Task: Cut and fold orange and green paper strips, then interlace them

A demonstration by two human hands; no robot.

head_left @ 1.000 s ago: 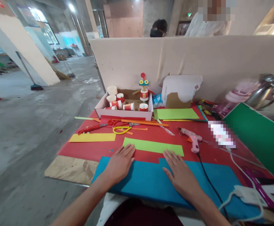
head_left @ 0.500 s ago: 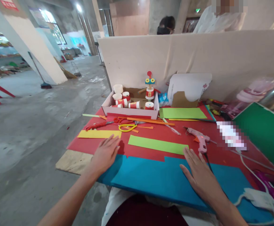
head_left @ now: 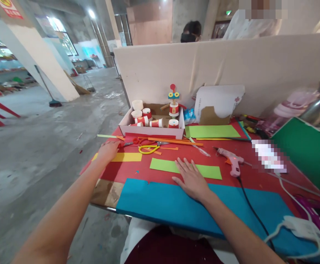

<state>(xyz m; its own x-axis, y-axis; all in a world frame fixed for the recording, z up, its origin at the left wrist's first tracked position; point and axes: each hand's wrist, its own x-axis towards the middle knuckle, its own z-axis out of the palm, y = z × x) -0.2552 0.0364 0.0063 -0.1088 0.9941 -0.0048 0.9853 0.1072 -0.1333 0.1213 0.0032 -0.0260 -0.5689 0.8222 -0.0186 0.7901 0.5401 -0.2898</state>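
My left hand (head_left: 109, 151) is at the far left of the red sheet, its fingers curled over the red handle of a pair of scissors (head_left: 127, 143). The blades point right, and the handle is mostly hidden by the hand. Beneath my wrist lies a yellow paper strip (head_left: 128, 157). My right hand (head_left: 192, 178) lies flat and open, fingers spread on a light green paper strip (head_left: 211, 171). Blue paper (head_left: 160, 201) covers the near table edge. A second pair of scissors (head_left: 149, 149), with a yellow handle, lies between the hands, farther back.
A pink glue gun (head_left: 233, 161) with a black cord rests to the right. Behind are a shallow box (head_left: 151, 131) of paper cups, a cup figure (head_left: 173, 108) and green sheets (head_left: 212, 131). A green board (head_left: 308, 157) and power strip (head_left: 300, 225) are at the right.
My left hand has moved left and away from me, from the yellow strip onto the red-handled scissors. My right hand has slid left along the green strip, from its right end towards its middle.
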